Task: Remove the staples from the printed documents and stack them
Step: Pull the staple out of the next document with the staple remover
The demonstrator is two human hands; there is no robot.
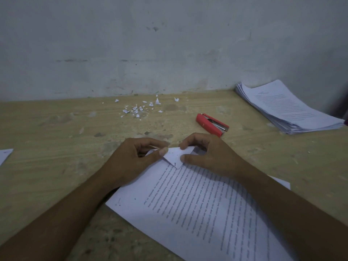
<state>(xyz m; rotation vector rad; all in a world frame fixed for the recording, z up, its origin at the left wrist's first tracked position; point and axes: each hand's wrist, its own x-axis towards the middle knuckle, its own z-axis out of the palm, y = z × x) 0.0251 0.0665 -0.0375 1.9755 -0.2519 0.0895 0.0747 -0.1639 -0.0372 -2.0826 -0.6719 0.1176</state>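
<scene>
A printed document (197,208) lies at an angle on the wooden table in front of me. Its far corner (176,157) is folded back toward me. My left hand (135,157) pinches the left side of that folded corner between thumb and curled fingers. My right hand (205,153) pinches the right side of the fold, thumb on top. The staple itself is too small to make out. A red stapler (211,124) lies just beyond my right hand. A stack of printed sheets (288,108) sits at the far right by the wall.
Several small torn paper scraps (140,108) lie scattered near the wall. The corner of another sheet (4,155) pokes in at the left edge. The wall closes off the table's back and right sides.
</scene>
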